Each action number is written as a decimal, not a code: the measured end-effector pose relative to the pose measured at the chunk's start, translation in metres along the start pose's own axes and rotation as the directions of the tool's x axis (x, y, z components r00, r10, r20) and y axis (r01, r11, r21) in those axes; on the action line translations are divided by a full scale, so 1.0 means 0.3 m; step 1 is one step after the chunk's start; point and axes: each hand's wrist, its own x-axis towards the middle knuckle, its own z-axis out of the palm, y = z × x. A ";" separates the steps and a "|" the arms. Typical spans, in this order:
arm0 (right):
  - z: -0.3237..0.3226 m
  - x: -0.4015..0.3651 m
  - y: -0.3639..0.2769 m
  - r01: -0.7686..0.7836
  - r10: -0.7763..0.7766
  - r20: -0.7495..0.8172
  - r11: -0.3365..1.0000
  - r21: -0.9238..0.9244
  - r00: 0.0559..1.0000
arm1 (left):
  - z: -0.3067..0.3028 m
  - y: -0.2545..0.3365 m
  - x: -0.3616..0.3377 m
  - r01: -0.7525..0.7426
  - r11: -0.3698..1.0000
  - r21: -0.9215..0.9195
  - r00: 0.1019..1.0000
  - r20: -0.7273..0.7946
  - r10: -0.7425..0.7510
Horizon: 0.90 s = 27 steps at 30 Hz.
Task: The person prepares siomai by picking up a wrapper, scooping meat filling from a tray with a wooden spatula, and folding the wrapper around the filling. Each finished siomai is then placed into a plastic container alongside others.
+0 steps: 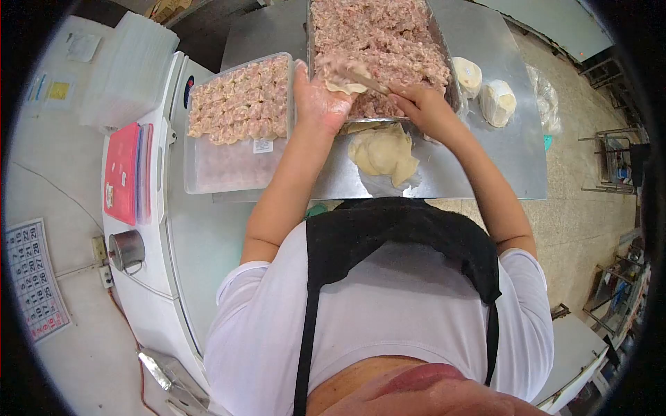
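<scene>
My left hand (pixel 323 102) is over the near left corner of a metal tray of ground meat (pixel 388 41), its fingers apart under a wrapper (pixel 345 88) with meat on it. Gripped in my right hand (pixel 423 109) is a flat spatula (pixel 371 82), whose far end touches the meat above my left palm. A stack of pale wrappers (pixel 380 151) lies on the steel table just below the tray. To the left, a plastic container (pixel 229 166) holds rows of filled dumplings (pixel 239 100); its near part shows no dumplings.
Two pale wrapped bundles (pixel 497 104) sit on the steel table (pixel 517 163) right of the meat tray, near a clear plastic bag (pixel 543 97). Stacked clear containers (pixel 132 69), red lids (pixel 122 173) and a metal cup (pixel 126 250) are on the left.
</scene>
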 end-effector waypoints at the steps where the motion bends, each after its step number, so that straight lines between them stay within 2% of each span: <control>1: -0.048 -0.015 -0.039 -0.003 0.003 -0.004 1.000 -0.003 1.000 | -0.047 0.003 0.034 -0.055 0.998 -0.011 0.997 -0.048 0.054; 2: -0.084 -0.034 -0.075 0.008 0.001 0.036 0.970 -0.244 0.999 | -0.116 0.003 0.079 -0.104 0.994 0.010 0.993 -0.059 0.105; 3: -0.099 -0.045 -0.095 0.028 0.008 0.075 0.881 -0.472 0.997 | -0.114 0.010 0.079 -0.103 0.995 0.008 0.993 -0.056 0.104; 4: -0.086 -0.048 -0.102 0.026 0.010 0.072 0.880 -0.474 0.997 | -0.113 0.014 0.076 -0.096 0.992 0.082 0.993 -0.065 0.101; 5: -0.062 -0.049 -0.109 0.065 -0.077 -0.016 0.921 -0.384 0.997 | -0.113 0.013 0.070 -0.087 0.984 0.154 0.992 -0.077 0.100; 6: -0.049 -0.051 -0.110 0.115 -0.153 -0.110 0.949 -0.293 0.982 | -0.076 0.012 0.048 -0.086 0.985 0.152 0.992 -0.078 0.099; 7: -0.055 -0.045 -0.101 0.113 -0.151 -0.109 0.950 -0.291 0.983 | -0.006 0.010 0.018 -0.071 0.993 0.095 0.994 -0.072 0.078; 9: -0.097 -0.015 -0.082 0.084 -0.082 0.025 0.877 -0.473 0.996 | 0.016 0.003 0.015 -0.062 0.997 0.034 0.996 -0.064 0.064; 10: -0.159 -0.028 -0.147 0.038 -0.001 0.066 0.823 -0.566 0.998 | -0.008 0.008 0.036 -0.090 0.995 0.048 0.993 -0.073 0.093; 11: -0.182 -0.046 -0.178 0.041 -0.005 0.066 0.823 -0.566 0.998 | -0.031 0.007 0.057 -0.112 0.992 0.066 0.990 -0.080 0.117; 13: -0.203 -0.071 -0.208 0.161 -0.210 -0.059 0.873 -0.460 0.976 | -0.004 0.000 0.057 -0.099 0.992 0.084 0.990 -0.092 0.107; 15: -0.163 -0.059 -0.150 0.160 -0.206 -0.070 0.897 -0.412 0.976 | 0.042 -0.020 0.051 -0.085 0.991 0.101 0.990 -0.105 0.096; 17: -0.161 -0.037 -0.075 0.248 -0.283 -0.051 0.902 -0.353 0.958 | 0.106 -0.042 0.027 -0.129 0.991 0.038 0.968 -0.210 0.134; 18: -0.209 -0.032 -0.079 0.224 -0.219 0.056 0.914 -0.339 0.974 | 0.091 -0.041 0.028 -0.144 0.989 0.036 0.967 -0.209 0.149; 19: -0.239 -0.041 -0.065 0.232 -0.227 0.055 0.913 -0.335 0.972 | 0.060 -0.034 0.025 -0.128 0.991 0.033 0.988 -0.084 0.130; 20: -0.271 -0.050 -0.043 0.236 -0.240 -0.020 0.965 -0.113 0.971 | 0.039 -0.029 0.031 -0.111 0.993 0.034 0.993 0.048 0.109; 21: -0.298 -0.055 -0.018 0.246 -0.237 -0.092 0.962 0.114 0.967 | 0.058 -0.032 0.020 -0.119 0.992 0.037 0.992 0.051 0.117; 22: -0.312 -0.053 0.004 0.211 -0.195 -0.119 0.967 0.141 0.974 | 0.081 -0.040 0.001 -0.155 0.942 0.298 0.978 0.178 0.104; 23: -0.328 -0.053 0.016 0.215 -0.199 -0.119 0.966 0.143 0.973 | 0.096 -0.047 -0.006 -0.210 0.820 0.532 0.955 0.293 0.054; 24: -0.351 -0.053 0.016 0.048 -0.058 0.049 0.980 0.196 0.997 | 0.103 -0.050 -0.011 -0.208 0.741 0.639 0.963 0.265 0.042; 25: -0.371 -0.053 0.017 -0.124 0.075 0.223 0.968 0.218 0.972 | 0.117 -0.058 -0.010 -0.211 0.738 0.640 0.964 0.262 0.048; 26: -0.388 -0.057 0.020 -0.118 0.066 0.227 0.968 0.221 0.972 | 0.135 -0.063 -0.009 -0.488 0.376 0.788 0.873 0.452 0.185; 27: -0.404 -0.066 0.023 -0.094 0.016 0.280 0.959 0.269 0.960 | 0.161 -0.069 -0.012 -0.652 -0.074 0.755 0.729 0.650 0.217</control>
